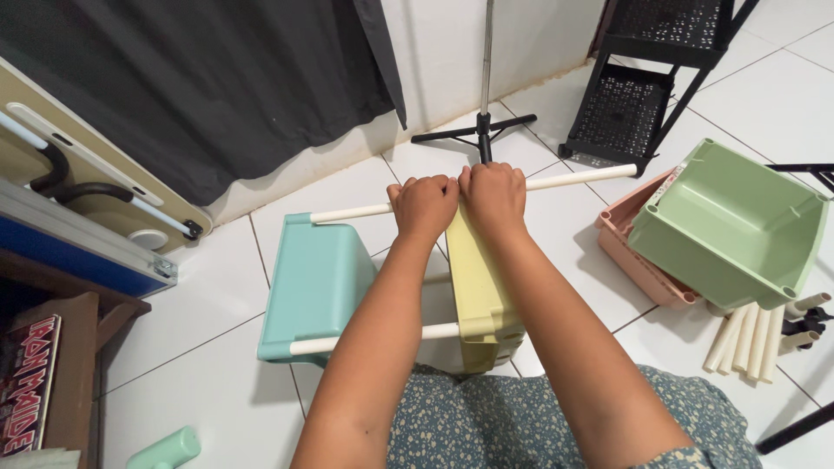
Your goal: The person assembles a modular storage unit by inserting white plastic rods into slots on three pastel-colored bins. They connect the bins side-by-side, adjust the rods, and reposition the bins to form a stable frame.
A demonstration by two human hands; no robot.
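Both sets of fingers are curling tight around a white rod (573,180) near the centre of the frame: the left hand (423,207) and the right hand (493,196) are gripping it side by side, knuckles touching, each fist closed on the rod. The rod is running from the left of centre up toward the right, and its far end is pointing at a black shelf rack (638,82) in the upper right.

Directly under the hands a yellow bin (479,291) is hanging on the rod, and the left end of the rod is entering a corner of a teal bin (314,287), to the left of the yellow one. A second white rod (373,339) is joining the two bins lower in the frame, partly hidden by the left forearm.

At the right a green bin (730,226) is lying tilted over a pink bin (638,260), and a bundle of loose white rods (747,340) is lying just below them on the white tiled floor (200,373). A black stand (483,130) is rising at the top centre, and a dark curtain (217,78) is filling the upper left.
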